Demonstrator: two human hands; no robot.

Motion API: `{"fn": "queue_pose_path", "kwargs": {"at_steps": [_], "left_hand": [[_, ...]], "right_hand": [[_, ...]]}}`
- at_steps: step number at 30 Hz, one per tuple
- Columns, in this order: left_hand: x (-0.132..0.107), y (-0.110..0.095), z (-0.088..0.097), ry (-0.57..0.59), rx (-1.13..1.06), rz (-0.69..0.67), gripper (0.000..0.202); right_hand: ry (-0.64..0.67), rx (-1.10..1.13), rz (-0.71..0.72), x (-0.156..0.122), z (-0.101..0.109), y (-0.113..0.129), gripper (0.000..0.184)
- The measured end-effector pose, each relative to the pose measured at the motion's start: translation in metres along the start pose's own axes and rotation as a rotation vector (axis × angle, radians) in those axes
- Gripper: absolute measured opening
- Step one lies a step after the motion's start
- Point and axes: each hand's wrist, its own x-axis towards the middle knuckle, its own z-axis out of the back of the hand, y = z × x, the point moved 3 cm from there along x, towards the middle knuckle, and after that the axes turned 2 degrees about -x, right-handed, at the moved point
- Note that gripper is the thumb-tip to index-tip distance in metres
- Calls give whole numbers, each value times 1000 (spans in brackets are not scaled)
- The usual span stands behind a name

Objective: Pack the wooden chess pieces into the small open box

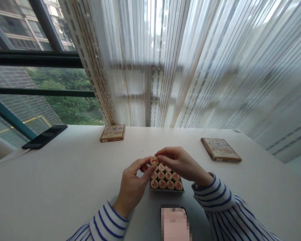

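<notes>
A small tray (165,190) of round wooden chess pieces (166,179) with red characters sits on the white table (65,180) in front of me. My left hand (131,185) pinches one piece (154,161) between thumb and fingertips, just above the tray's far left corner. My right hand (182,164) curls over the far rows of pieces, its fingertips touching the same piece or the one beside it; which one I cannot tell. Both sleeves are white with blue stripes.
A flat printed box (112,133) lies at the far middle of the table and a second one (220,149) at the right. A black phone (45,136) rests at the far left edge. Sheer curtains and a window stand behind the table.
</notes>
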Motion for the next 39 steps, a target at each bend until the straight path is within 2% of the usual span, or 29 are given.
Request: {"fn": "queue_pose_path", "kwargs": {"at_steps": [5, 10, 12, 16, 21, 27, 39], "left_hand": [[-1, 3, 0, -57, 45, 35, 21], [-1, 4, -5, 20, -51, 59, 23], [-1, 6, -6, 20, -54, 81, 24], [0, 13, -5, -25, 56, 94, 28], [2, 25, -3, -39, 119, 146, 33], [3, 29, -6, -10, 133, 204, 36], [3, 37, -10, 53, 119, 255, 36]], "right_hand": [[29, 27, -25, 0, -1, -1, 19], [80, 51, -9, 0, 3, -5, 20], [71, -63, -2, -1, 10, -8, 20], [-3, -473, -24, -1, 30, -15, 19], [20, -795, -84, 0, 46, -25, 22], [112, -892, -163, 1, 45, -35, 25], [182, -962, -175, 3, 40, -46, 28]]}}
